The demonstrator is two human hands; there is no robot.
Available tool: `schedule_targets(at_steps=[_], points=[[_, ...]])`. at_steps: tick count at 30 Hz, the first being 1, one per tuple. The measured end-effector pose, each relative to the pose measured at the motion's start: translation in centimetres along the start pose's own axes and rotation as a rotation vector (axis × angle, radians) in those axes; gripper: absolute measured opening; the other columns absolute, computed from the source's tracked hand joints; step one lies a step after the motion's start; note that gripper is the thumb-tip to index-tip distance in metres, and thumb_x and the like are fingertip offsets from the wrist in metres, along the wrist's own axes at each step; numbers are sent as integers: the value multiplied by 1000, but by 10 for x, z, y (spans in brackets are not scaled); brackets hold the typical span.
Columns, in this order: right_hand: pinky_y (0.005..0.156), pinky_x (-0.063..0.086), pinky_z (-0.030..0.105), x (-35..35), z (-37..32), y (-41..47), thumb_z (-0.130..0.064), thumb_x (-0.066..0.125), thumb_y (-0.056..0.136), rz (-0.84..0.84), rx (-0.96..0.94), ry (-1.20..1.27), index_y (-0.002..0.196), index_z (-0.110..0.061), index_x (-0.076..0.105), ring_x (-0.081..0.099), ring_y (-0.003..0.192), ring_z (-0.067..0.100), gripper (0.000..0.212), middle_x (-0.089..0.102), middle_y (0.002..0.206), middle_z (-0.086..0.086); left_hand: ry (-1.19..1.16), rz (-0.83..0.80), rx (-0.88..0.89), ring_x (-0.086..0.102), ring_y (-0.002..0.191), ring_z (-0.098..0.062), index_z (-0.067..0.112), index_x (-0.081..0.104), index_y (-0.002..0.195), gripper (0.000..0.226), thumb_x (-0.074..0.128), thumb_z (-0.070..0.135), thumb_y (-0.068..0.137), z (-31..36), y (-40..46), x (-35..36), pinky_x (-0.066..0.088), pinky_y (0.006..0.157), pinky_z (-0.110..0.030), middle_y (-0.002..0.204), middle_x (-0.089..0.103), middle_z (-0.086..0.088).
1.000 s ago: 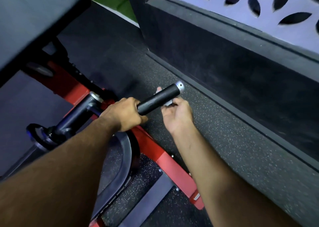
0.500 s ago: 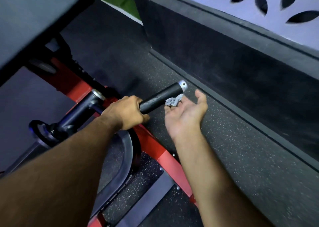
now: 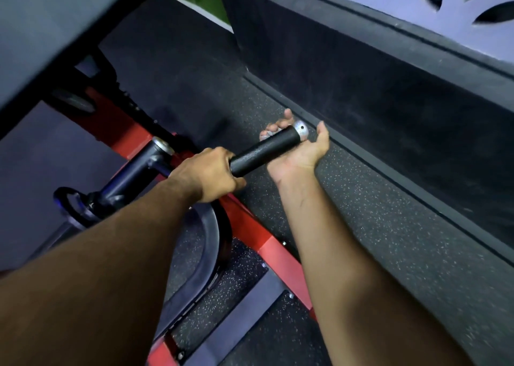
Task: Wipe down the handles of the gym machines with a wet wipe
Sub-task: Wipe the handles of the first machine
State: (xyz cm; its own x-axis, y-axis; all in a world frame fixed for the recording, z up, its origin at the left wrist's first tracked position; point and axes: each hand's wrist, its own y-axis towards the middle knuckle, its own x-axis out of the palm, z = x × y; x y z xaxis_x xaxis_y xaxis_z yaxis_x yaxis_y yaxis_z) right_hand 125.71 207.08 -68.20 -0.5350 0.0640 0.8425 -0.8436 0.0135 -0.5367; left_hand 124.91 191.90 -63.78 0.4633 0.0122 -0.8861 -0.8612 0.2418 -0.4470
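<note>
Handle (image 3: 265, 148): a black knurled bar with a silver end cap, running from the frame centre toward 1 o'clock above the speckled floor (image 3: 389, 226). Left hand (image 3: 207, 175) is clenched around the bar's inner end. Right hand (image 3: 299, 150) sits palm-up beneath the outer end, fingers curling up past the far side, thumb raised near the cap. Wet wipe (image 3: 265, 135), apparently a pale wad, is pressed between those fingers and the bar. Red machine frame (image 3: 267, 246) lies below at 6 o'clock.
</note>
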Motion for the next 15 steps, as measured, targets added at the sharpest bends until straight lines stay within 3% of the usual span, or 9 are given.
schedule_targets(at_steps=[4,8,10,13,15], points=[[66,49,35,3,5,-16,-37,30,101,161,-103,-69,96,-5,61,58,71,27,45,62,78,13,15,-1,4,60,72,-23,22,51,70,33,74,44,78,0,0,-1,38,63,-31,71,58,4],[67,53,32,-7,3,-44,-3,42,97,332,-218,-241,83,-10,56,61,73,19,21,64,81,8,14,-1,0,61,72,-22,23,51,71,32,74,45,78,-1,-1,-1,39,63,-31,73,59,5],[78,61,35,-16,-6,-56,5,46,98,346,-274,-359,93,-3,64,70,80,19,20,71,88,10,11,-1,-1,61,71,-20,24,52,72,32,73,46,78,-1,-1,-1,39,63,-31,74,60,4],[87,57,24,-26,-28,-64,-3,51,101,395,-490,-761,118,-9,69,71,99,11,25,72,115,5,24,-5,1,60,72,-21,24,52,73,32,74,47,79,-1,-1,-1,40,64,-31,76,59,4],[86,51,15,-22,-39,-62,-5,52,101,230,-856,-1218,119,-14,70,66,104,3,27,70,120,-1,26,-8,2,60,72,-21,25,51,73,32,73,48,79,0,-1,-1,40,64,-31,76,59,4]])
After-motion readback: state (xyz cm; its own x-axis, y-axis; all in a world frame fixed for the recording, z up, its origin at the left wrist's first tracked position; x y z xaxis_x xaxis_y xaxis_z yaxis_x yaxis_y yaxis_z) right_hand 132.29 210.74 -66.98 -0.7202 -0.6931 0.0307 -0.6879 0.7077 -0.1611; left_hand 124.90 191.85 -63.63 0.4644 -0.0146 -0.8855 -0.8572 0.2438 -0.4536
